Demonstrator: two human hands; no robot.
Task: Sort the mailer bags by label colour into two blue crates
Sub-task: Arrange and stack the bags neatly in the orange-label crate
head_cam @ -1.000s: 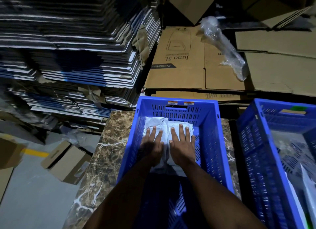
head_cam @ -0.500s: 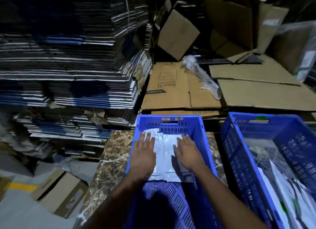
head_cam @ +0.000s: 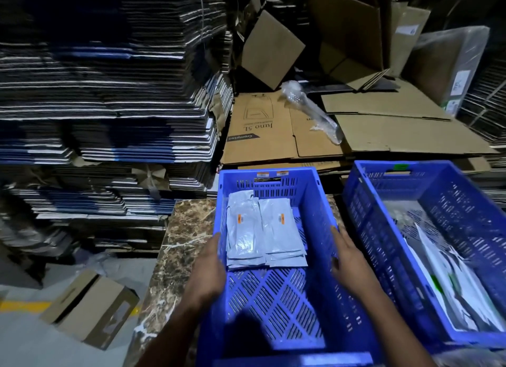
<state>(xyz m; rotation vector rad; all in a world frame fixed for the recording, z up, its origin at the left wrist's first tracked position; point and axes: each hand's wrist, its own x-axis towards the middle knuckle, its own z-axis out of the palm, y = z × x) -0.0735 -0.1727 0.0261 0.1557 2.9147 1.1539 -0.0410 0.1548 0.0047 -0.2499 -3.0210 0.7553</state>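
Inside left crate [head_cam: 315,202]: orange-labelled white mailers [head_cam: 262,229]

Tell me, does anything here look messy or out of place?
Yes. The right crate holds bags lying jumbled and slanted, unlike the two neat stacks in the left crate. A small box lies tipped on the floor.

Marble table [head_cam: 189,238], two blue crates [head_cam: 315,199] [head_cam: 364,191]

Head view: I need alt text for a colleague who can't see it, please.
Two hands, the left hand and right hand, rest on the side walls of a blue crate holding two neat stacks of white mailer bags with orange labels. A second blue crate to the right holds loose bags; flattened cardboard lies behind.
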